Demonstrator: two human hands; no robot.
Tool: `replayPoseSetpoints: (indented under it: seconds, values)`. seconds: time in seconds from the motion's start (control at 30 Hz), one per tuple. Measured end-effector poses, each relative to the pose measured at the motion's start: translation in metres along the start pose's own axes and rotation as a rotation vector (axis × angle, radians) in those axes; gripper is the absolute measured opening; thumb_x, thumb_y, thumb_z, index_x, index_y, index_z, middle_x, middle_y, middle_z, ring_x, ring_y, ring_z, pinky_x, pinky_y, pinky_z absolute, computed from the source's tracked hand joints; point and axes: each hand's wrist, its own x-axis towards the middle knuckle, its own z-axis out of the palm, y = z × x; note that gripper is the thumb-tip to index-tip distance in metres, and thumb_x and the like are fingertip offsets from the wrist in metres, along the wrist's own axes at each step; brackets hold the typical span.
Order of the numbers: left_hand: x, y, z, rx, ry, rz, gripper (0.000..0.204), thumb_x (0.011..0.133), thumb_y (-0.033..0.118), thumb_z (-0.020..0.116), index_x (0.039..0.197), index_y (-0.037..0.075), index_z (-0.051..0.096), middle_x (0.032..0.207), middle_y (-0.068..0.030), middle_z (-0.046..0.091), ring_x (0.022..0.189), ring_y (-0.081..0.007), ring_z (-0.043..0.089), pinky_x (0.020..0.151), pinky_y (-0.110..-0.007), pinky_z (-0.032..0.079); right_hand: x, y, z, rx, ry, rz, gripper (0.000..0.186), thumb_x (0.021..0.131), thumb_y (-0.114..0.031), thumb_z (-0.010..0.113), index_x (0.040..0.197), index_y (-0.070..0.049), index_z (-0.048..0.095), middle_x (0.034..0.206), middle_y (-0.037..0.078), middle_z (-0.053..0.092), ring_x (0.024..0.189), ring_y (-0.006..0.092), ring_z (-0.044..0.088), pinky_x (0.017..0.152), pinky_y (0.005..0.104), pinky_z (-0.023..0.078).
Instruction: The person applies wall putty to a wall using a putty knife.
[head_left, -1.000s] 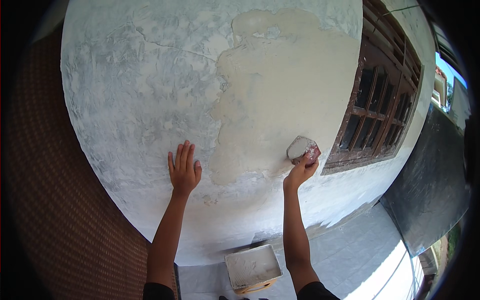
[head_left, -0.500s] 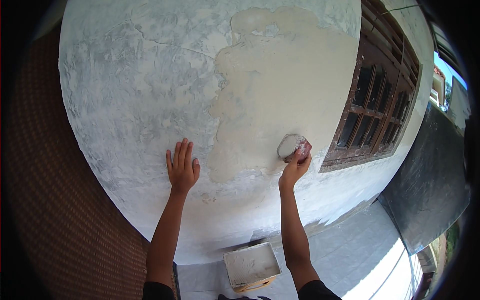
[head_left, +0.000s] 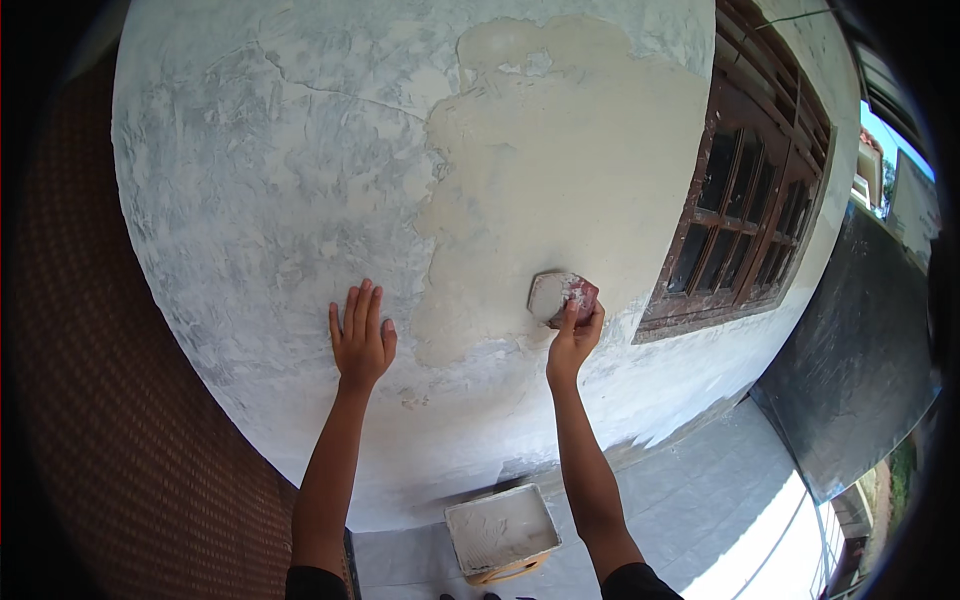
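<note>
My left hand (head_left: pixel 360 340) lies spread on the mottled white-grey wall (head_left: pixel 250 200), left of a smoother cream plaster patch (head_left: pixel 540 160). My right hand (head_left: pixel 572 340) grips a flat scraper (head_left: pixel 548 294), reddish-brown and coated in pale plaster, against the lower part of that patch. Below and between my forearms, a tray (head_left: pixel 500 525) of white paste stands on a yellowish support.
A brown wooden window (head_left: pixel 745 210) with glass panes is to the right, and a dark sheet panel (head_left: pixel 850 370) leans beyond it. A woven brown wall (head_left: pixel 120 320) runs along the left. Grey sheeting (head_left: pixel 690 510) covers the floor, partly sunlit.
My right hand and the scraper have moved left across the cream patch, away from the window. My left hand has shifted very slightly left and stays spread on the wall.
</note>
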Motion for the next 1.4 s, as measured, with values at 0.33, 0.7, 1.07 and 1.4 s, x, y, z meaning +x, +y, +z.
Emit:
replayPoseSetpoints:
  seconds: [0.33,0.7,1.07,1.4]
  values:
    - [0.003,0.004,-0.002,-0.005,0.040,-0.013,0.048,0.093,0.023,0.048,0.139,0.008,0.051,0.147,-0.0072,0.047,0.138,-0.0234,0.040,0.116,-0.050,0.021,0.000,0.000,-0.008,-0.013,0.154,-0.034,0.038,0.100,-0.024,0.055,0.125,0.002,0.045,0.113,0.009,0.053,0.099,0.0145,0.050,0.089,0.0293,0.041]
    - [0.004,0.004,-0.001,-0.026,0.013,-0.015,0.049,0.094,0.022,0.047,0.140,0.006,0.048,0.148,-0.0087,0.045,0.138,-0.0255,0.039,0.116,-0.051,0.020,0.004,0.002,-0.008,-0.071,0.048,0.007,0.037,0.098,-0.018,0.056,0.127,0.002,0.044,0.114,0.012,0.055,0.105,0.0180,0.053,0.092,0.0336,0.045]
    - [0.000,0.007,-0.001,-0.013,0.005,-0.031,0.047,0.095,0.023,0.045,0.139,0.007,0.050,0.147,-0.0074,0.046,0.139,-0.0239,0.039,0.116,-0.050,0.020,0.006,0.010,-0.021,-0.017,-0.030,0.032,0.039,0.097,-0.020,0.059,0.127,0.002,0.046,0.119,0.012,0.054,0.107,0.0178,0.053,0.095,0.0324,0.042]
    - [-0.001,0.006,0.001,0.018,0.015,-0.043,0.048,0.095,0.023,0.044,0.139,0.004,0.049,0.147,-0.0109,0.045,0.139,-0.0284,0.039,0.115,-0.053,0.019,-0.004,0.009,-0.018,-0.114,-0.032,-0.007,0.032,0.098,-0.017,0.059,0.123,0.000,0.048,0.110,0.007,0.057,0.099,0.0120,0.054,0.089,0.0277,0.045]
